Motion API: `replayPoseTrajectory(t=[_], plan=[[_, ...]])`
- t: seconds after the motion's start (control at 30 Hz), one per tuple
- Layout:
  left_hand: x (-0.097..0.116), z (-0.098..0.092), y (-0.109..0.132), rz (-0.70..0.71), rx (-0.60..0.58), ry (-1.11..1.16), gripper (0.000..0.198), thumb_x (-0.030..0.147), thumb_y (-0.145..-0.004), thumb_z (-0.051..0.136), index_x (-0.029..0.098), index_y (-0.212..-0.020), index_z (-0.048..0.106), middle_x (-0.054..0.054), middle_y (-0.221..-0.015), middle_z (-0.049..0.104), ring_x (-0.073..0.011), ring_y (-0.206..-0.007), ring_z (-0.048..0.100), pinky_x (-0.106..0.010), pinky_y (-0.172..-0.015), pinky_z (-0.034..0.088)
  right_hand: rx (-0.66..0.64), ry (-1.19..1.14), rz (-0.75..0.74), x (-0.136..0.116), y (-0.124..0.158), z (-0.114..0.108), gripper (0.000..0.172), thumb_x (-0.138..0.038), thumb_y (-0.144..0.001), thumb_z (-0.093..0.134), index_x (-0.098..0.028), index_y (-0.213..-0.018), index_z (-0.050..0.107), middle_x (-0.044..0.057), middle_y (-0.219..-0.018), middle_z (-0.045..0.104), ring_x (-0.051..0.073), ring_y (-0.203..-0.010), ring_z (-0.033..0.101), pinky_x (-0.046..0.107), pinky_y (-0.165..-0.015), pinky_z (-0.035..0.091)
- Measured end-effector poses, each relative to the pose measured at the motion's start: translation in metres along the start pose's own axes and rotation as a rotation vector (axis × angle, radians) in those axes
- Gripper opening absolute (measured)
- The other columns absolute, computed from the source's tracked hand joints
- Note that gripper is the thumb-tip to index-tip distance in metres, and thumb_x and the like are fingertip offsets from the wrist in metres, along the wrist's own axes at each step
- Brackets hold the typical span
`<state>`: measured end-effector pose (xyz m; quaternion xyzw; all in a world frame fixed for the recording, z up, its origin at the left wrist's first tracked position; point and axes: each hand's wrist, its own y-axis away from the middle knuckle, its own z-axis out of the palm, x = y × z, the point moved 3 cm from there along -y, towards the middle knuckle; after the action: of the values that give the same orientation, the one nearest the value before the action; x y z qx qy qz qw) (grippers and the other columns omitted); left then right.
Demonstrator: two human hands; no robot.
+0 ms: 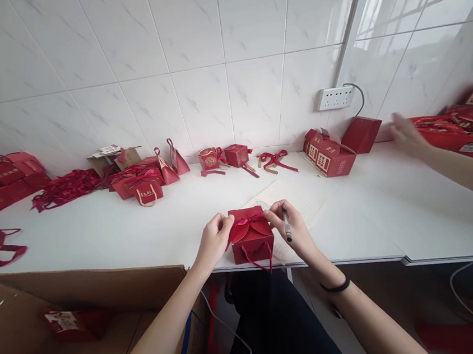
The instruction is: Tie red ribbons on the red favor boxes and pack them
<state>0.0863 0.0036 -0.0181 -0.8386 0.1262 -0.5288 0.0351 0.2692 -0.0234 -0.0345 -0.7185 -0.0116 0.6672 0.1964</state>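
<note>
A small red gift box [252,242] with a petal-fold top, a red ribbon bow and a red cord handle stands at the near table edge. My left hand [214,239] pinches the box's top left side at the ribbon. My right hand [289,228] pinches the ribbon at the box's top right and also holds a dark pen [286,227] between its fingers. Under the box lies a sheet of white paper [302,199].
Several red boxes [329,155], small bags [148,189] and loose ribbons [67,187] line the back of the white table [98,231]. An open cardboard carton [86,322] sits at lower left. Another person's hand [403,132] reaches over the table at right. A power strip [335,98] hangs on the tiled wall.
</note>
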Motion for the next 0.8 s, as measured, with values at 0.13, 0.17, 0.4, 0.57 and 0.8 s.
replayPoseTrajectory(t=[0.13,0.17,0.4,0.57,0.8], plan=[[0.003,0.000,0.001,-0.011,-0.008,-0.004,0.044,0.052,-0.082,0.042,0.020,-0.057,0.025,0.005,-0.055,0.024,-0.0104,-0.051,0.027,-0.024,-0.050,0.026,0.067,0.198,0.024,-0.004,0.000,-0.004,0.039,-0.060,-0.079,0.054,-0.022,-0.079,0.044,0.000,-0.068,0.053,0.017,-0.061,0.050,0.031,-0.061,0.039],[0.003,0.000,0.001,-0.015,-0.012,-0.008,0.044,0.052,-0.082,0.043,0.020,-0.057,0.025,0.005,-0.055,0.024,-0.0104,-0.051,0.027,-0.024,-0.050,0.026,0.052,0.220,0.035,-0.005,0.000,-0.004,0.040,-0.060,-0.079,0.052,-0.022,-0.076,0.044,0.000,-0.065,0.052,0.017,-0.060,0.049,0.031,-0.060,0.038],[0.002,0.001,0.003,-0.026,-0.005,-0.029,0.042,0.050,-0.082,0.043,0.020,-0.057,0.028,0.005,-0.054,0.026,-0.0104,-0.050,0.027,-0.024,-0.049,0.025,-0.033,0.045,-0.006,-0.011,0.001,0.003,0.038,-0.052,-0.077,0.058,-0.022,-0.068,0.038,-0.004,-0.059,0.038,0.013,-0.056,0.036,0.027,-0.055,0.030],[0.000,0.004,0.004,-0.024,-0.040,-0.040,0.040,0.050,-0.084,0.040,0.021,-0.059,0.028,0.006,-0.054,0.027,-0.0108,-0.049,0.028,-0.024,-0.048,0.025,-0.026,-0.147,0.000,-0.002,0.006,0.004,0.036,-0.050,-0.076,0.061,-0.022,-0.075,0.038,-0.004,-0.064,0.039,0.013,-0.058,0.036,0.026,-0.055,0.031],[0.000,0.007,0.006,0.038,0.008,-0.101,0.037,0.046,-0.086,0.037,0.021,-0.060,0.028,0.006,-0.052,0.029,-0.0111,-0.049,0.030,-0.024,-0.049,0.027,0.013,-0.183,-0.101,0.007,0.005,0.002,0.038,-0.050,-0.074,0.064,-0.023,-0.076,0.037,-0.002,-0.068,0.045,0.015,-0.063,0.043,0.030,-0.063,0.038]])
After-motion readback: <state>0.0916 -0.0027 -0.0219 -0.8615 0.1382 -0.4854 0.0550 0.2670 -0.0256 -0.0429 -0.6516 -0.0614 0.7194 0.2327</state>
